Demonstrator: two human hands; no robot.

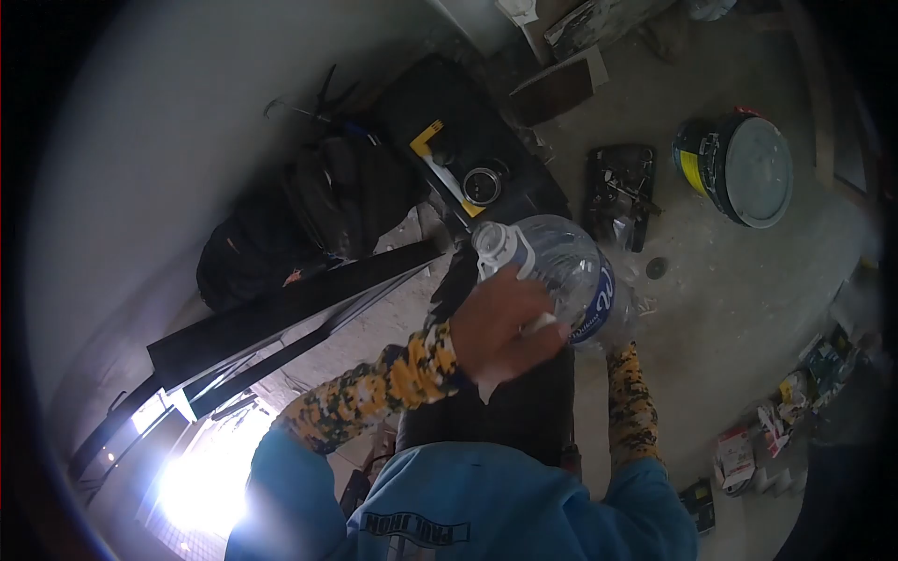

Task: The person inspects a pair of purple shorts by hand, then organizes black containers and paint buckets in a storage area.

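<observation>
A large clear plastic water bottle with a blue label lies tilted in front of me, its neck and white carry handle toward the upper left. My left hand is in front of the bottle, just below the handle, with its fingers curled. Bits of something white show between its thumb and fingers and below the palm; I cannot make out what it is. My right forearm, in a patterned sleeve, reaches up to the bottle's base. The right hand is hidden behind the bottle.
A black case carries a yellow-and-white square tool and a round cup-like object. Nearby are a tray of small tools, a lidded bucket, a black bag and a long black frame. A bright lamp shines lower left.
</observation>
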